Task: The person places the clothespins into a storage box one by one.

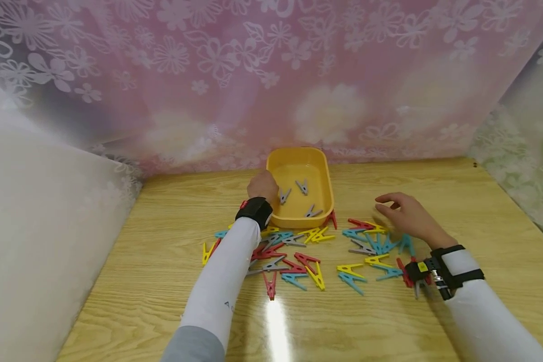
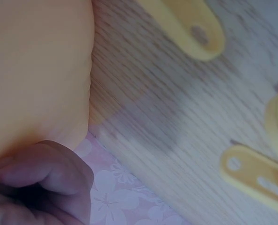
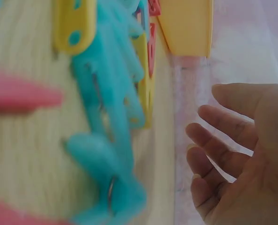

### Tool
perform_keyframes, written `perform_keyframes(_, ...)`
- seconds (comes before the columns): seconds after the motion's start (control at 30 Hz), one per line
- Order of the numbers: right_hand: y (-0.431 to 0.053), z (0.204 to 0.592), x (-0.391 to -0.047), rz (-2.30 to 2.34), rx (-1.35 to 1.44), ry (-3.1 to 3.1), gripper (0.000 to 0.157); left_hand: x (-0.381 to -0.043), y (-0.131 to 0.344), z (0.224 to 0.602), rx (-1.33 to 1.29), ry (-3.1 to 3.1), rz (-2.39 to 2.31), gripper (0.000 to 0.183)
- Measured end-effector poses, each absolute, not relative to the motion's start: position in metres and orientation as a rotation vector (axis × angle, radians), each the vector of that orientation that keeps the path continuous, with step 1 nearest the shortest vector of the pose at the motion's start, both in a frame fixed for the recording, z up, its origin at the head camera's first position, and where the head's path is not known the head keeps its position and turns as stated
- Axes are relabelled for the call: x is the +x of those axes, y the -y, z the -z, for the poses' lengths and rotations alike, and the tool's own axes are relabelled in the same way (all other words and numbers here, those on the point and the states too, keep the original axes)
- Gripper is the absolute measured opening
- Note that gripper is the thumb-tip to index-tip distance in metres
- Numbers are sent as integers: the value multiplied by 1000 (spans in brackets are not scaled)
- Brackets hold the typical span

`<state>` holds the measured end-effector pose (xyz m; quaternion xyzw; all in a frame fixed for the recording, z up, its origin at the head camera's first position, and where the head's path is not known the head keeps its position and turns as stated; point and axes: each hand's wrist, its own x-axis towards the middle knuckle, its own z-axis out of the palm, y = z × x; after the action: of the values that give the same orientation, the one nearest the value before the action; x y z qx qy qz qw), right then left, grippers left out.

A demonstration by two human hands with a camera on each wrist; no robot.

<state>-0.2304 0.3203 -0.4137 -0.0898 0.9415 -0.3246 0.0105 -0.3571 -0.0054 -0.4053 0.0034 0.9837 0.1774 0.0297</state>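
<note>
A yellow plastic basin [image 1: 301, 221] stands near the back of the table, with three grey clothespins [image 1: 302, 188] lying in it. At its left rim is my left hand [image 1: 263, 185]. The left wrist view shows that hand [image 2: 50, 173] with curled fingers at the edge of the basin [image 2: 36, 70], apparently gripping the rim; the fingertips are partly hidden. My right hand [image 1: 409, 217] hovers right of the basin, holding nothing. Its fingers [image 3: 216, 144] are loosely bent and spread, beside blue clothespins [image 3: 106, 178] on the table.
Several red, yellow, blue and grey clothespins [image 1: 294, 267] lie scattered in front of the basin, some under my left forearm. Another loose group [image 1: 363, 246] lies near my right wrist. A pink flowered cloth [image 1: 235, 100] hangs behind the wooden table [image 1: 154, 261].
</note>
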Motion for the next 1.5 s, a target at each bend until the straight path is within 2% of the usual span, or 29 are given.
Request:
perform_keyframes(0.47, -335, 422, -212, 957, -210, -2905, 47, -359, 10, 406, 9, -3025, -551, 21)
perform_keyframes(1.17, -361, 414, -190, 909, -80, -2929, 46, -358, 12, 404, -26, -3040, -541, 16)
perform_keyframes(1.5, -380, 414, -172, 916, -28, -2945, 49, -361, 18, 407, 1, -3035, -538, 21)
